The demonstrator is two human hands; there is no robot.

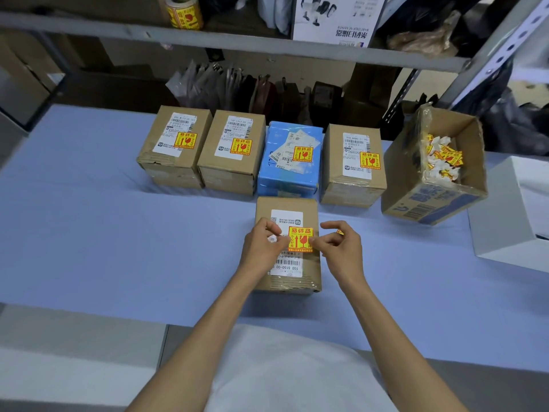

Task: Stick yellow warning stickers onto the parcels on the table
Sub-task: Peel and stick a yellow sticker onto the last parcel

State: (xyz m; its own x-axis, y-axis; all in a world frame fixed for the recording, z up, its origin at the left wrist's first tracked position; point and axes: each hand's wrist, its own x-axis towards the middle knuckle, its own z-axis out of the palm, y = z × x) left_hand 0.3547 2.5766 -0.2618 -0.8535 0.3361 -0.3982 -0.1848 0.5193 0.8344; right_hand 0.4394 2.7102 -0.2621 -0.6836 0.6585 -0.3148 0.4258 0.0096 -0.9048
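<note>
A brown cardboard parcel [288,281] lies in front of me on the blue table [89,233]. A yellow warning sticker [300,239] sits over its white shipping label. My left hand [261,242] pinches the sticker's left edge and my right hand [338,242] pinches its right edge. A small yellow scrap [340,232] shows between my right fingers. Behind stand several parcels in a row, three brown [175,150] [231,156] [352,168] and one blue [289,162], each bearing a yellow sticker.
An open cardboard box [430,185] at the right holds crumpled sticker backings. A white box [511,215] sits at the far right edge. A roll of yellow stickers [182,11] stands on the metal shelf [237,43] above the table.
</note>
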